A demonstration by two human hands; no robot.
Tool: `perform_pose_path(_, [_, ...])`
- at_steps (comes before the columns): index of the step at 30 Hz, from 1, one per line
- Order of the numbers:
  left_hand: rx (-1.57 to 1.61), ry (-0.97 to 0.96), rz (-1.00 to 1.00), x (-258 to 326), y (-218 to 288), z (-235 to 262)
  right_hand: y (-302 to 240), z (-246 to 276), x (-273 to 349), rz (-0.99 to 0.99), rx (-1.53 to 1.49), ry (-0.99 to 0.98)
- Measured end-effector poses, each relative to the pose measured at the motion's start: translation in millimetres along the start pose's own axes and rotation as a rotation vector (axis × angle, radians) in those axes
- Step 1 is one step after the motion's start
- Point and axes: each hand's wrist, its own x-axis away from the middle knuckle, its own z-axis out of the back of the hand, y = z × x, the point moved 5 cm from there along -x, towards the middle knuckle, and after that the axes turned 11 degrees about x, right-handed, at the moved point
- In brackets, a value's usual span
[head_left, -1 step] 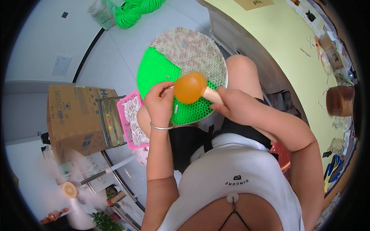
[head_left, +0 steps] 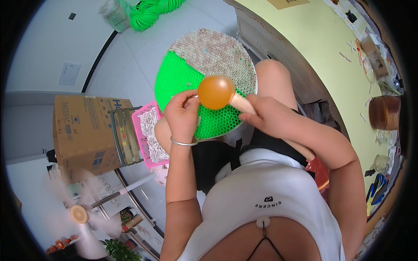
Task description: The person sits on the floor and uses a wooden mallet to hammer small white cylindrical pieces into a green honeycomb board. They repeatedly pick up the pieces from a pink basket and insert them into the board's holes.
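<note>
My right hand is closed round the pale handle of a mallet with a round, translucent orange head. The head is over a round board full of small holes, lying across my lap. Part of the board shows bare bright green; its far right part is densely packed with whitish tubes. My left hand is pinched closed beside the mallet head, a small white piece barely showing at the fingertips. Another small white piece lies beside that hand, on the green. The mallet head hides part of the board.
A pink basket of small white sticks stands left of my leg, beside a folding stool and a cardboard box. A fan spins at lower left. Along the right runs a yellow-topped table. Green cord coils lie on the floor.
The orange mallet head has risen slightly away from me, and my right hand has tilted a little with the handle. My left hand stays almost in place, still pinching.
</note>
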Motion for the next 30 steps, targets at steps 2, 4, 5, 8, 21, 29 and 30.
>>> perform_pose_path(2, [-0.269, -0.118, -0.225, 3.9, 11.9, -22.7, 4.0, 10.7, 4.6, -0.113, -0.215, 0.016])
perform_pose_path(4, [-0.479, -0.195, -0.431, 10.1, 20.9, -38.2, -2.0, 29.8, 11.9, -0.320, -0.530, -0.029])
perform_pose_path(5, [-0.543, -0.233, -0.535, 8.0, 23.8, -46.9, -0.8, 33.5, 14.6, -0.326, -0.598, 0.036])
perform_pose_path(8, [-0.677, -0.342, -0.577, 4.1, 22.6, -60.1, 11.3, 35.9, 19.5, -0.403, -0.665, 0.034])
perform_pose_path(21, [-0.808, -0.484, -0.530, -5.2, 21.6, -70.7, 17.8, 17.5, 26.1, -0.393, -0.631, -0.100])
perform_pose_path(29, [-0.707, -0.020, -0.301, -26.7, 32.2, 44.8, -24.7, 26.1, 12.8, 0.009, -0.197, 0.064])
perform_pose_path(30, [-0.764, -0.047, -0.315, -25.2, 31.1, 49.8, -21.0, 17.9, 10.5, 0.025, -0.124, 0.059])
